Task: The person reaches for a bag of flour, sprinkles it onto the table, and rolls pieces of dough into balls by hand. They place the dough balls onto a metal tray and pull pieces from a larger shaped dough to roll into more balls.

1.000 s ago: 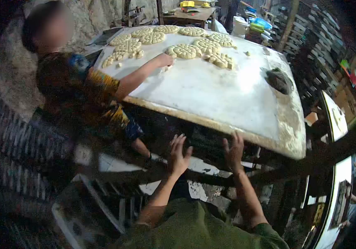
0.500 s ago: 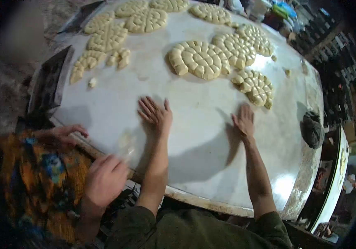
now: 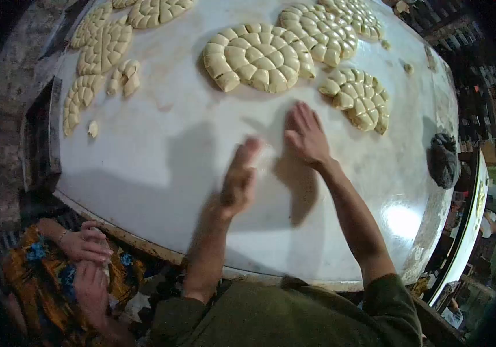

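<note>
My left hand (image 3: 239,179) is raised just over the white tabletop (image 3: 144,144), turned on edge. Its fingers are smeared by motion but look stretched out, with nothing visible in them. My right hand (image 3: 308,136) is held palm down with fingers extended, over or on the table; contact is hard to judge. Beyond it lies a large coil of pale, segmented dough (image 3: 259,58). A smaller dough cluster (image 3: 360,98) sits to its right, and another segmented dough coil (image 3: 320,32) is farther back.
More segmented dough (image 3: 103,49) lies along the far left, near a small scrap (image 3: 92,129). A dark tray (image 3: 43,136) stands at the left edge. Close on my left, another person's hands (image 3: 92,254) are together. A dark cloth bundle (image 3: 443,161) rests at the right edge.
Both my hands have come closer together: the left moved right and turned on edge, the right moved left. The other person's hands drew back from the table edge and came together. The view shifted.
</note>
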Demonstrator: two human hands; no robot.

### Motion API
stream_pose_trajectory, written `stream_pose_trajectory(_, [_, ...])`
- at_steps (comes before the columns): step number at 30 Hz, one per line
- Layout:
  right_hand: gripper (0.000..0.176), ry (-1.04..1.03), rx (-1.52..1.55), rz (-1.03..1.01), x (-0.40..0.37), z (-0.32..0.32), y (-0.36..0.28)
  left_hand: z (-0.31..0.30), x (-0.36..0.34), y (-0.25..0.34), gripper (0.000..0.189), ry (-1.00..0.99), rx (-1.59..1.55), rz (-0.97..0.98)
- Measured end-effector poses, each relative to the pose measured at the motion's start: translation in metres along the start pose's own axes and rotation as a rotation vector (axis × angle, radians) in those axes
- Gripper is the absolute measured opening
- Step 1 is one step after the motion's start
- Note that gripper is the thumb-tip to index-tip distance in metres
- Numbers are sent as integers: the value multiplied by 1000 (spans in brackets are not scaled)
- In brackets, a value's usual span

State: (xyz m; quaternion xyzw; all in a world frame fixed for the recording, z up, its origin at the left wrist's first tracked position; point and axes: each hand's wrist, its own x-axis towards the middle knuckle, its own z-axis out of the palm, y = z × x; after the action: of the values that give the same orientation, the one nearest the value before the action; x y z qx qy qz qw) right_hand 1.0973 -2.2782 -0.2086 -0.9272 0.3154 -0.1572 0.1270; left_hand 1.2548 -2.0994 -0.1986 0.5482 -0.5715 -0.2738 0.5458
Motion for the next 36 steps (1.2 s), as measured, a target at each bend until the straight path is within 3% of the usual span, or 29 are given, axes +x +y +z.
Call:
stream_pose_trajectory(1, [61,-153,-57,-32,10,7,-19,-14,-5,5,54,-5,6,-3])
stream_pose_trajectory(4, [69,-244,180,-354,-7,16,-76,-59,-16,36,53,485,421,-327])
stream_pose_trajectory(7, [73,-444,303,-510,-68,-3,-103,-72,-29,8,50,325,1102,-568])
stream_pose_trajectory(9, [73,-534,517,-396,-102,-30,-88,-39,-18,14,51,108,1383,-439])
stream_pose_trajectory(10, [70,-356,587,-229,-120,-38,-70,-26,-5,20,54,-8,1159,-375])
stream_pose_trajectory(11, [67,-180,655,-65,-140,-42,-48,5,-6,20,59,10,1073,-214])
stream_pose_trajectory(13, [61,32,622,175,-168,-45,7,62,-5,37,64,-173,920,-90])
stream_pose_trajectory(14, [61,68,379,242,-175,-49,24,81,-16,37,63,-254,884,7])
stream_pose_trajectory(15, [60,108,137,308,-179,-52,32,90,-17,44,62,-384,836,-41])
stream_pose_trajectory(17, [70,8,-115,218,-173,-21,34,88,-30,43,52,-195,214,-143])
stream_pose_trajectory(19, [75,-78,-44,71,-152,-12,-33,49,-43,35,50,94,176,-66])
stream_pose_trajectory(21, [69,-188,59,-81,-142,-2,-90,6,-44,30,50,316,430,-199])
stream_pose_trajectory(22, [69,-232,55,-158,-141,-5,-116,-9,-42,30,50,314,602,-311])
stream_pose_trajectory(23, [60,-237,303,-197,-142,-9,-125,-19,-38,30,50,315,774,-423])
stream_pose_trajectory(24, [56,-165,587,-99,-148,-6,-119,-8,-51,-19,46,313,983,-340])
stream_pose_trajectory(25, [52,-98,867,1,-151,-10,-109,-4,-52,35,50,-119,1379,-421])
stream_pose_trajectory(26, [49,-59,799,52,-155,-20,-92,22,-61,34,54,32,1226,-293])
stream_pose_trajectory(27, [47,-24,734,106,-159,-34,-71,42,-59,49,55,-39,1153,-350])
stream_pose_trajectory(29, [50,111,402,80,-171,-20,-6,83,-75,56,55,-125,1004,-252])
stream_pose_trajectory(30, [53,86,177,119,-169,-25,10,85,-71,84,54,-299,803,-339])
stream_pose_trajectory(32, [65,24,-186,144,-160,-20,7,95,-98,66,52,95,334,-235])
stream_pose_trajectory(33, [67,-28,-121,73,-151,-12,-4,95,-106,65,50,324,148,-117])
stream_pose_trajectory(35, [69,-73,1,-123,-143,10,-41,83,-132,89,50,683,-36,-96])
stream_pose_trajectory(36, [68,-116,76,-194,-145,5,-75,82,-151,102,52,831,145,-62])
